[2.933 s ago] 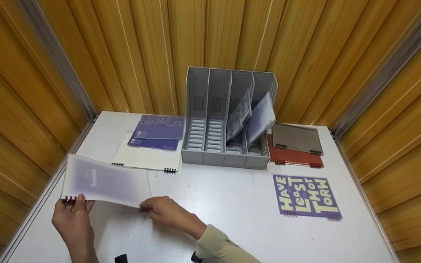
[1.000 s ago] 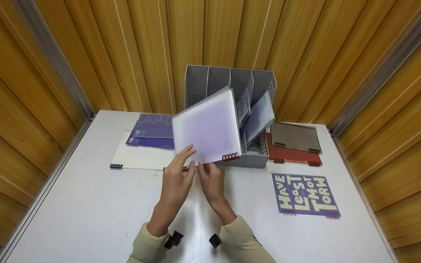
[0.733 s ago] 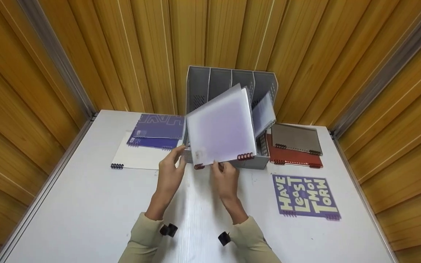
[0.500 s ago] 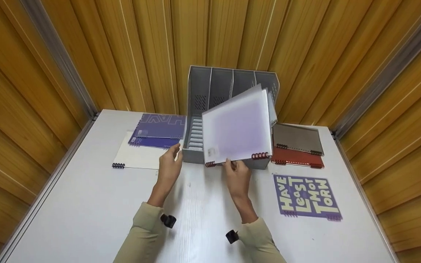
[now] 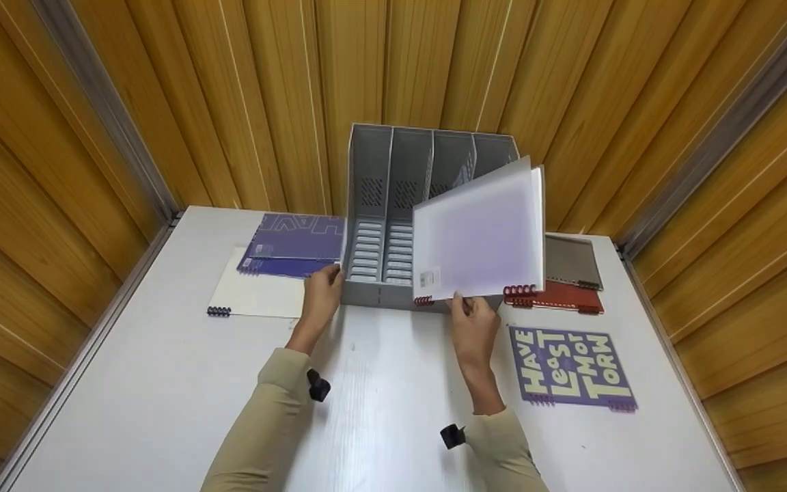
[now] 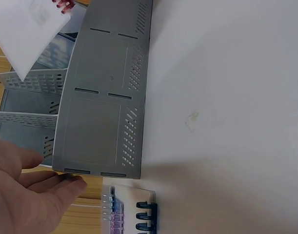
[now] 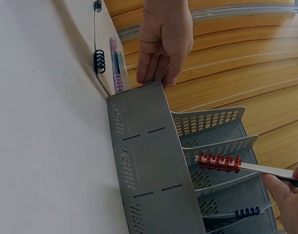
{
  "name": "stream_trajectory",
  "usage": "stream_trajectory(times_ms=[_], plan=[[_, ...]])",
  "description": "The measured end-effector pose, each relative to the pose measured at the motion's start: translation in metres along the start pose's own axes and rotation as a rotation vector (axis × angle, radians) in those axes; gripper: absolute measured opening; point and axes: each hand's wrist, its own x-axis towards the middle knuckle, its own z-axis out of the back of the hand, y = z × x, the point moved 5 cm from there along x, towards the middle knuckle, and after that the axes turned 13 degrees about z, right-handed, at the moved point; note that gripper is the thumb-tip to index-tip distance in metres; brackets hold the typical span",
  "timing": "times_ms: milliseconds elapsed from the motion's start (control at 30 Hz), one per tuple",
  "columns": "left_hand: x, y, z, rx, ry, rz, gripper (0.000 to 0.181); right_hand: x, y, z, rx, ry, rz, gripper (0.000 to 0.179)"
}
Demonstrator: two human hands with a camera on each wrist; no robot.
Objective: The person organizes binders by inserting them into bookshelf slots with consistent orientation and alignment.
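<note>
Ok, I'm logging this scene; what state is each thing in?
Pale notebook: raised, tilted.
Gray organizer: upright, partly filled.
Left hand: beside the organizer's left end.
Right hand: pinching the pale notebook's lower edge.
Left purple notebooks: flat, overlapping.
Cream notebook: flat, partly covered.
Brown notebook: flat, partly hidden.
Red notebook: partly covered.
Right purple notebook: flat.

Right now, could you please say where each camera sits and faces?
Head: on the head, facing forward-down at the grey four-slot file rack; left hand, right hand, beige sleeves show.
Left wrist: worn there, facing the rack's front; left hand shows.
Right wrist: likewise, facing the rack; both hands show.
Wrist views share the rack's front.
</note>
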Motion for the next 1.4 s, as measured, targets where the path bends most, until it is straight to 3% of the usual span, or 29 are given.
stream_trajectory(times_ms=[333, 467, 633, 900, 1133, 1267, 1400], plan=[[0.009, -0.001, -0.001, 0.072, -0.034, 0.056, 0.023, 0.01, -0.009, 0.013, -0.039, -0.033, -0.046, 0.017], [0.009, 0.0, 0.0, 0.087, -0.046, 0.059, 0.021, 0.017, -0.012, 0.017, -0.098, -0.036, -0.015, 0.018], [0.01, 0.002, 0.0, 0.044, -0.021, 0.086, 0.024, 0.028, -0.014, 0.016, -0.141, -0.026, 0.057, 0.016], [0.01, 0.002, 0.004, 0.02, -0.009, 0.103, 0.027, 0.05, -0.022, -0.001, -0.153, 0.054, 0.134, 0.027], [0.012, 0.0, 0.006, 0.046, -0.029, 0.083, 0.025, 0.063, -0.03, -0.019, -0.271, 0.113, 0.106, 0.03], [0.012, 0.001, 0.005, 0.035, -0.016, 0.084, 0.026, 0.066, -0.035, -0.035, -0.217, 0.142, 0.109, 0.031], [0.011, 0.003, 0.004, 0.03, -0.007, 0.084, 0.026, 0.069, -0.042, -0.051, -0.205, 0.166, 0.11, 0.02]])
